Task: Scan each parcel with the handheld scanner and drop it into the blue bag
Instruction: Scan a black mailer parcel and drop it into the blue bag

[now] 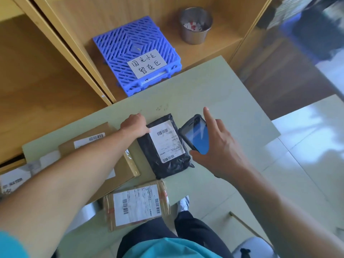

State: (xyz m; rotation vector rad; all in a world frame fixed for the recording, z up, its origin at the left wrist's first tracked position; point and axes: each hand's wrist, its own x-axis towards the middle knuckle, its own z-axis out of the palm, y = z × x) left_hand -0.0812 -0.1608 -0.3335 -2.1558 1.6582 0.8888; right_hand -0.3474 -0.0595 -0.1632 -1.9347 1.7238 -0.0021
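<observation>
A black plastic parcel (165, 146) with a white barcode label lies in the middle of the pale green table (214, 94). My left hand (134, 125) grips its far left corner. My right hand (216, 146) holds the handheld scanner (195, 135), a dark device with a blue screen, just right of the parcel; the index finger sticks out straight. A flat brown cardboard parcel (96, 144) lies under my left forearm. A smaller taped cardboard parcel (136, 203) sits at the table's near edge. The blue bag is out of view.
A blue plastic grid pallet (137, 53) with a handwritten sign lies on the wooden shelf behind the table. A steel cup (195, 25) stands to its right. A white box (14, 179) sits at the far left. Tiled floor lies to the right.
</observation>
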